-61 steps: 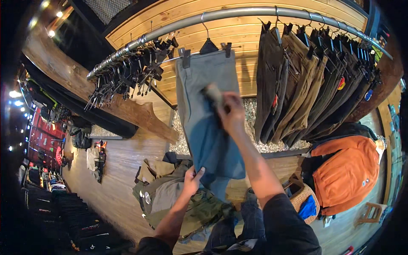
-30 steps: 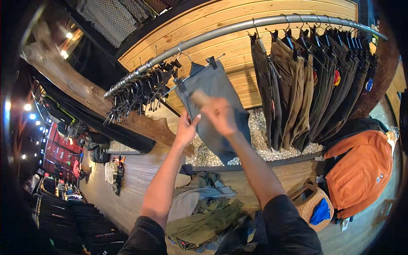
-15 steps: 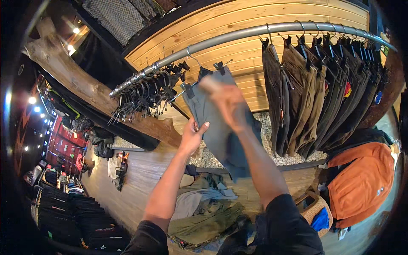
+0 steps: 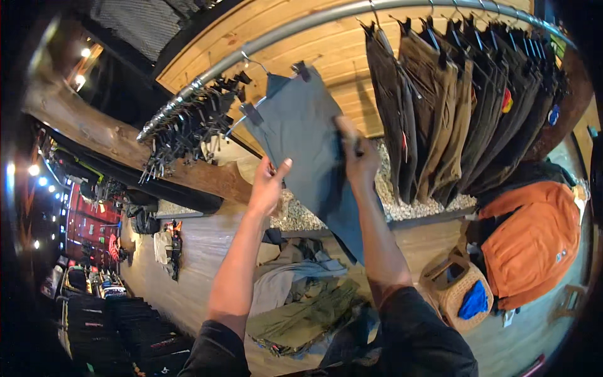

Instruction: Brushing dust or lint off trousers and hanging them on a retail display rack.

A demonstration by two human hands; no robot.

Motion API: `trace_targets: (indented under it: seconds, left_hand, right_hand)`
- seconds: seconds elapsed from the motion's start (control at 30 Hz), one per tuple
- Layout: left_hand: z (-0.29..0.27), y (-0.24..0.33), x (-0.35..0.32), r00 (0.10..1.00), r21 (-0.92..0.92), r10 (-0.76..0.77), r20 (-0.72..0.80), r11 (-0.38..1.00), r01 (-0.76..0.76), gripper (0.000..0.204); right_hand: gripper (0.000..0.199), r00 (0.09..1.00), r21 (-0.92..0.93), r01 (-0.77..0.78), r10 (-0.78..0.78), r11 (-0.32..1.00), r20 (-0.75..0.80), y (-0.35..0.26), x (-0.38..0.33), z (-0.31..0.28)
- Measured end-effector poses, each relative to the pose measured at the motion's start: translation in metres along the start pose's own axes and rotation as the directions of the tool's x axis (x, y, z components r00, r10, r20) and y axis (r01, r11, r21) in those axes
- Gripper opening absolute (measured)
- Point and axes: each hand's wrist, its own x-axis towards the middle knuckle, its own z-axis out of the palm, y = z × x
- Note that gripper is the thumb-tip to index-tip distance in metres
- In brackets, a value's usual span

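Note:
A pair of dark grey trousers [image 4: 304, 125] hangs from a clip hanger [image 4: 252, 113] on the metal rail, one black clip at each side of the waist. My left hand [image 4: 269, 185] is closed on the left edge of the trousers, thumb over the front. At the right edge, my right hand [image 4: 361, 157] is against or just beside the cloth; its fingers are smeared by motion, so their grip does not show. The trouser legs slant down to the right between my forearms.
Bare clip hangers [image 4: 195, 119] crowd the left of the curved rail [image 4: 282, 38]. Several brown and dark trousers [image 4: 433, 107] hang at its right. Below lie heaped clothes [image 4: 301, 314]. A woven stool [image 4: 455, 292] with a blue cloth stands beside an orange garment [image 4: 531, 245].
My right hand has come down from the front of the trousers near the waist to their right edge. The left hand keeps its hold. The view has shifted, and the rail appears higher.

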Motion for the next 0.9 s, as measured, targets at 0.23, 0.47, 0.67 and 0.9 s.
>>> trace_targets:
  seconds: [0.23,0.47,0.67,0.9]
  left_hand:
    - [0.001,-0.009,0.002,0.993,-0.158,-0.044,0.108,0.986,0.061,0.029]
    - [0.006,-0.048,-0.006,0.961,-0.415,0.023,0.276,0.905,0.098,0.038]
    - [0.043,-0.113,0.012,0.955,-0.362,-0.005,0.296,0.925,0.117,0.048]
    - [0.069,-0.168,-0.011,0.877,-0.504,-0.073,0.476,0.794,0.34,0.049]
  right_hand:
    - [0.036,0.992,0.355,0.126,-0.111,0.926,-0.062,0.029,-0.12,0.018]
    - [0.032,0.928,0.404,-0.359,0.368,0.841,0.059,0.081,-0.151,0.026]
    - [0.04,0.982,0.397,-0.162,0.187,0.903,-0.026,0.042,-0.128,0.039]
    - [0.039,0.983,0.398,-0.119,0.164,0.909,-0.081,0.06,-0.152,0.038]
